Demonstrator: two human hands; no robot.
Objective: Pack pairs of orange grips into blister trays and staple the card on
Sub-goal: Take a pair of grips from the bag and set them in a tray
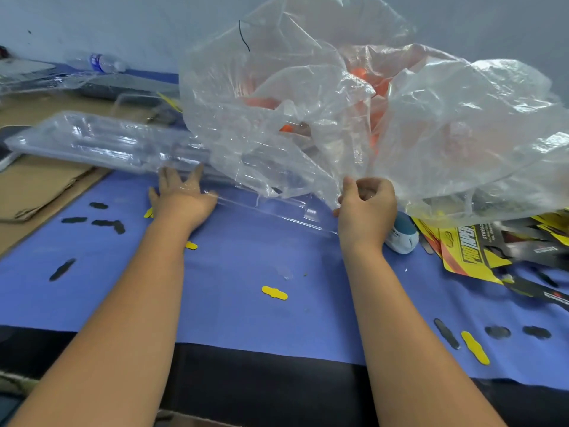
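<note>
Right hand [366,201] pinched the bag [338,103] edge; orange grips [372,84] lay beyond it, left hand [181,195] flat on the blister tray [277,208].

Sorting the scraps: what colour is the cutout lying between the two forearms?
Yellow; the cutout shows best in the head view.

Single view, head-worn, wide-angle. It looked forward and down from above the near edge of the surface [246,266], close enough that both forearms ran up from the bottom corners. It faced a far blue-grey wall [123,23]. Straight lines bowed toward the frame edges. Coverage ran from cardboard [40,186] at left to printed cards [471,251] at right.
</note>
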